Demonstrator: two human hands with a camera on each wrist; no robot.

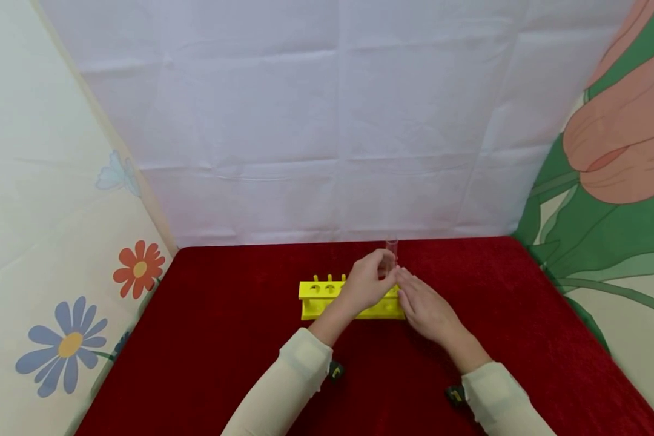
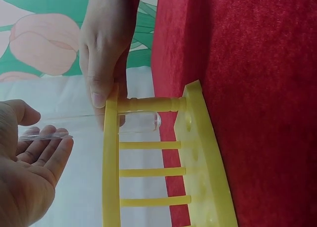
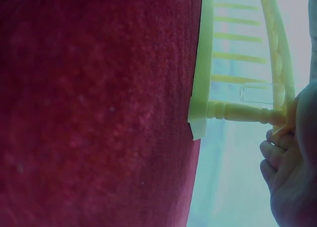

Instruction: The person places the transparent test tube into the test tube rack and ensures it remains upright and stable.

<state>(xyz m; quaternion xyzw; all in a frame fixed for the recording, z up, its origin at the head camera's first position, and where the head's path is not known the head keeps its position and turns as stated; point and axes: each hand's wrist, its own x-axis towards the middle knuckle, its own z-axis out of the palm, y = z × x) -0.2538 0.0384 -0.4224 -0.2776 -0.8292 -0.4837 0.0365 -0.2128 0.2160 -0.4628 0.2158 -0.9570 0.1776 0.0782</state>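
A yellow test tube rack [image 1: 312,309] stands upright on the red cloth. A clear test tube [image 1: 392,244] rises from the hole at its right end. In the left wrist view, the tube's rounded bottom [image 2: 156,121] shows below the rack's top plate, short of the base. My left hand [image 1: 366,280] holds the tube's upper part, thumb on one side and fingers curled behind. At the rack's right end, my right hand [image 1: 429,307] grips the top plate. Its thumb lies on top there, and in the right wrist view its fingers [image 3: 275,153] curl beneath the plate's end.
Other holes [image 1: 330,289] in the rack's left part hold nothing. Red cloth [image 1: 234,315] covers the table, with a white sheet [image 1: 272,121] hanging behind. Flower-printed panels [image 1: 71,242] border both sides. Dark wrist straps [image 1: 456,396] show at both sleeves.
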